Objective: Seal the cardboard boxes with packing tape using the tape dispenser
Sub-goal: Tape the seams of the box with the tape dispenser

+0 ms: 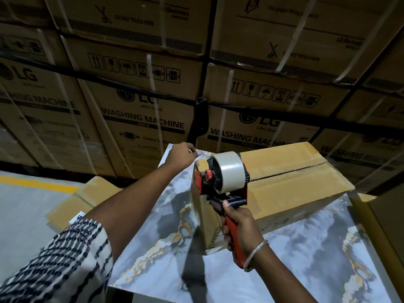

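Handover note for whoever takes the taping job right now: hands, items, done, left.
Right hand grips the red tape dispenser handle, roll held at the near-left end of the cardboard box.
Left hand pinches at the box's far-left corner, seemingly the tape end.
Box sits on a marble-patterned table.
Done: flaps closed.
Left: centre seam looks untaped; run tape along it.

l sleeve (65, 265) white w/ dark check; r wrist silver bangle (255, 254).
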Demonstrator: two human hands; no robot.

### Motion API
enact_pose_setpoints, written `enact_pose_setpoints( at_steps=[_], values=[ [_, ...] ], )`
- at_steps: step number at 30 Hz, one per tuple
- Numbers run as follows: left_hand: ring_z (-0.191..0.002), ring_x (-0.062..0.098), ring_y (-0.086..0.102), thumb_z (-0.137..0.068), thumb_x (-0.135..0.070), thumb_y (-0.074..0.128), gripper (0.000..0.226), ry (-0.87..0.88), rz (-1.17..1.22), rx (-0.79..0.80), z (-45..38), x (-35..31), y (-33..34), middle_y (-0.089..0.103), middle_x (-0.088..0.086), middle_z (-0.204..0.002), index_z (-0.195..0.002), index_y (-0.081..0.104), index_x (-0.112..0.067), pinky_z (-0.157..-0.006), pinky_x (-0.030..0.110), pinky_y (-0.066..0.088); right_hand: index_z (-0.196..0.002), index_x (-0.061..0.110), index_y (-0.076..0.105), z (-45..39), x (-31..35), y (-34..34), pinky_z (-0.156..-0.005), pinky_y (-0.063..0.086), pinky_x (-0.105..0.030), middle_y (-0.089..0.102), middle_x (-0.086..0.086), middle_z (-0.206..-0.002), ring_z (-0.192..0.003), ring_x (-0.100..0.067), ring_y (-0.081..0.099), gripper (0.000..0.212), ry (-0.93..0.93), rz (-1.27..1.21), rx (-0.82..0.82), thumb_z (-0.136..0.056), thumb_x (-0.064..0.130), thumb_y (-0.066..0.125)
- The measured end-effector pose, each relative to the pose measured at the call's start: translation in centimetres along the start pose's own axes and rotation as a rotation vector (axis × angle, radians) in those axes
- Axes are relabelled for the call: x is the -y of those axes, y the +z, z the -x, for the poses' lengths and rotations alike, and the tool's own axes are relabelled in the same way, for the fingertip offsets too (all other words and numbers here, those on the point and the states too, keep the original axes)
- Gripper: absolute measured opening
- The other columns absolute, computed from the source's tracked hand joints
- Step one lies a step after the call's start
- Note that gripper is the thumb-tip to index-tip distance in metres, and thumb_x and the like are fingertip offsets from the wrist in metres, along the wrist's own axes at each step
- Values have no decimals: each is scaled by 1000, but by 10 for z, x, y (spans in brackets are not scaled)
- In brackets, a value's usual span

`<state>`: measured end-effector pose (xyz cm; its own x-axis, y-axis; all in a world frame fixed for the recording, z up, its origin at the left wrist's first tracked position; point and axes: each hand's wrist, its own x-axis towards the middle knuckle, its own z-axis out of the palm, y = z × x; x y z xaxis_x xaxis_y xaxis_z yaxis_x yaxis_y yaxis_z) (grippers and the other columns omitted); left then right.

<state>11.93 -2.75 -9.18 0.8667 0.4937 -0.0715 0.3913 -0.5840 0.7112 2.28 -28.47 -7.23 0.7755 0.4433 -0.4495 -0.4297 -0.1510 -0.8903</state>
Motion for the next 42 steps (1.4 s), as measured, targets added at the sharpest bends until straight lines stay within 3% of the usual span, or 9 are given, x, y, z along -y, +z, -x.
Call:
enact_pose_setpoints(
  at_steps=[5,8,11,15,20,23,28,37,42],
  values=[
    [-73,30,64,-84,-27,54,31,108,-102,129,10,-11,3,72,20,-79,-71,74,-7,-61,34,46,-115,-21,53,-7,-3,-1,-41,25,-23,41,-8,-54,-40,-17,33,83,-57,13,9,-83,53,71],
    [-66,27,55,-90,-16,53,29,98,-145,134,3,-15,0,64,20,-72,-75,74,-4,-60,32,38,-98,-21,58,-15,3,0,-42,25,-23,42,-10,-55,-40,-18,34,81,-67,25,-4,-76,56,67],
    [-70,26,51,-93,-19,52,29,95,-176,118,-5,-18,1,57,13,-72,-80,73,-4,-61,31,37,-69,3,53,-25,14,0,-44,22,-23,40,-10,-56,-41,-17,31,58,-33,28,-12,-82,56,72],
    [-58,24,43,-94,-14,53,39,79,-215,94,-16,-25,5,45,7,-58,-55,48,-12,-53,32,29,-73,8,49,-33,28,-2,-45,21,-24,39,-7,-56,-41,-17,30,45,-1,78,-23,-95,45,61],
    [-72,30,52,-91,-10,54,32,65,-225,95,-22,-24,8,53,10,-65,-59,55,-11,-60,30,33,-70,10,49,-29,28,-4,-46,21,-26,40,-7,-56,-42,-16,30,46,12,137,-49,-95,46,63],
    [-70,28,52,-95,-20,56,29,76,-191,100,-20,-23,11,56,9,-69,-75,70,-6,-59,30,35,-75,10,51,-16,25,-6,-45,20,-24,39,-5,-57,-43,-16,28,44,47,145,-55,-95,46,63],
    [-73,34,67,-95,-47,62,55,62,-68,96,-27,-16,17,69,21,-73,-78,73,4,-62,38,49,-65,15,47,1,26,-10,-47,19,-26,40,-3,-56,-44,-16,27,47,99,162,-66,-94,49,62],
    [-53,24,47,-94,-51,61,62,51,-171,25,-26,-18,21,45,6,-51,-51,46,-10,-56,29,32,-68,16,42,43,8,-23,-47,18,-27,36,-4,-58,-45,-16,24,47,151,171,-80,-94,49,63],
    [-75,34,64,-96,-51,59,53,6,-102,-27,-20,-19,32,61,11,-67,-61,60,-10,-72,39,49,-68,17,41,46,6,-25,-51,15,-29,35,-3,-58,-49,-17,21,48,185,151,-70,-92,51,64]
  ],
)
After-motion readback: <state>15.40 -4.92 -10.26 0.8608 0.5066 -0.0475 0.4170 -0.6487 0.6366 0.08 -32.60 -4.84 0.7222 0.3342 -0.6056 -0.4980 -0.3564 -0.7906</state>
